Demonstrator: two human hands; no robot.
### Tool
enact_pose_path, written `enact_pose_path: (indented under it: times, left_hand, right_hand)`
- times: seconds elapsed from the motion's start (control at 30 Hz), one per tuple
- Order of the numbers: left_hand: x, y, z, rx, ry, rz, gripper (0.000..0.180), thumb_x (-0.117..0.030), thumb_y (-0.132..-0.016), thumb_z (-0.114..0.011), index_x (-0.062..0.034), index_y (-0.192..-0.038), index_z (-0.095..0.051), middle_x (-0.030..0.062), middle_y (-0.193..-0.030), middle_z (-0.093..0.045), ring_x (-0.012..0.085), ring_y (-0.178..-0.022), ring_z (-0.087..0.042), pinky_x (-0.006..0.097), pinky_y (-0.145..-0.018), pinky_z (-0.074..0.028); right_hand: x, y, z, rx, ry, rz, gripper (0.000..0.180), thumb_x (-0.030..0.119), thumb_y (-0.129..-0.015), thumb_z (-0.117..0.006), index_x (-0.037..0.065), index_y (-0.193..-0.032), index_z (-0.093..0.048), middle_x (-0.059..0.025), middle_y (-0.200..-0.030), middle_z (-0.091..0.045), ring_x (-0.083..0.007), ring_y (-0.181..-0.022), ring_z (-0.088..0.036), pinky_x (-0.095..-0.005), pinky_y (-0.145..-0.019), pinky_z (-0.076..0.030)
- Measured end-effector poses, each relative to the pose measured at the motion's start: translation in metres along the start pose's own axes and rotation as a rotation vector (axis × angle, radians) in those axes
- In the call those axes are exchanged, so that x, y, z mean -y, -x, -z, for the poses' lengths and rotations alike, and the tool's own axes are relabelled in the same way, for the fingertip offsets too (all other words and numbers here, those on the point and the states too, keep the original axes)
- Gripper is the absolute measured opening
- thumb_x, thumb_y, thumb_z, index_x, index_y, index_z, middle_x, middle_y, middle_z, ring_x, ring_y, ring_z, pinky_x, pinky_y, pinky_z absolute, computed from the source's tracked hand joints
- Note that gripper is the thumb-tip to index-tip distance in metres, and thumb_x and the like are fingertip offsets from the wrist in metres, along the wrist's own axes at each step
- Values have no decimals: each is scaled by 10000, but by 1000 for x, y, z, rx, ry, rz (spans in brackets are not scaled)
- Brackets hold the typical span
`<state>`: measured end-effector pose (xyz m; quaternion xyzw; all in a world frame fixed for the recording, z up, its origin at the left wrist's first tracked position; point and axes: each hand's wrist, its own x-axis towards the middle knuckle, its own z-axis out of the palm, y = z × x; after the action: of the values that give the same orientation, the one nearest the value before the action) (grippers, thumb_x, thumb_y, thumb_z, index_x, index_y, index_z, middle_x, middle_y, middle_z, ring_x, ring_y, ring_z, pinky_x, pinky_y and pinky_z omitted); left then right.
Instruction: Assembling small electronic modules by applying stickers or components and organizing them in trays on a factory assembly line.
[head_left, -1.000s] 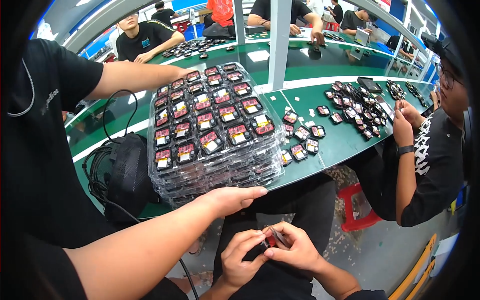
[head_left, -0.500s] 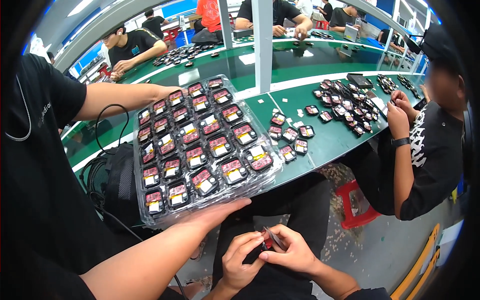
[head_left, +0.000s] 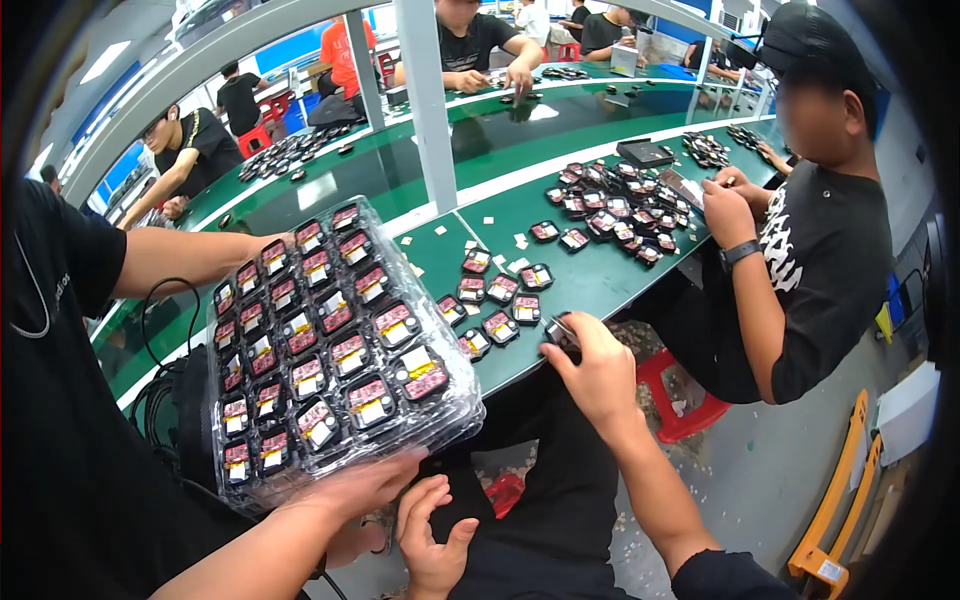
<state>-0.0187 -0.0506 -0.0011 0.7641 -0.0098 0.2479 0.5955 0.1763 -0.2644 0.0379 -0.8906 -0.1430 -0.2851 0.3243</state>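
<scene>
Where both hands met in our lap a moment ago, our right hand now pinches the part at the table edge; our left hand lies open, empty, below a co-worker's trays.

Bare left hand and right hand, a dark sleeve cuff at the right forearm.

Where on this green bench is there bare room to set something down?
Bare green benchtop lies between the small group of black square parts and the denser pile of black parts. The clear plastic tray stack crowds the left.
</scene>
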Motion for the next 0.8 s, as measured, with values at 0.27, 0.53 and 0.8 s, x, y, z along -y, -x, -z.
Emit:
enact_pose_path:
  times: [0.27,0.53,0.8]
  left_hand:
    - [0,-8,-2,-37,20,66,460,-308,-885,-785,17,-1178,-641,191,-1226,-626,319,-1122,-623,384,-891,-554]
    - [-1,-20,-2,25,-7,105,425,-189,-920,-737,30,-1256,-594,173,-1310,-561,282,-1207,-581,368,-959,-515]
    - [2,-37,7,73,-174,31,394,-127,-948,-702,37,-1288,-589,161,-1371,-537,265,-1182,-582,353,-970,-513]
  right_hand:
    - [-11,-36,-14,198,191,-30,391,353,-878,-729,71,-1141,-667,-116,-1141,-668,-368,-839,-707,-447,-712,-575]
    - [-29,-44,-15,112,58,-60,429,340,-902,-714,57,-1218,-653,-142,-1230,-638,-374,-922,-700,-460,-788,-569]
    - [-52,-60,-26,86,187,-134,368,291,-925,-678,48,-1199,-642,-118,-1192,-636,-379,-897,-696,-478,-774,-563]
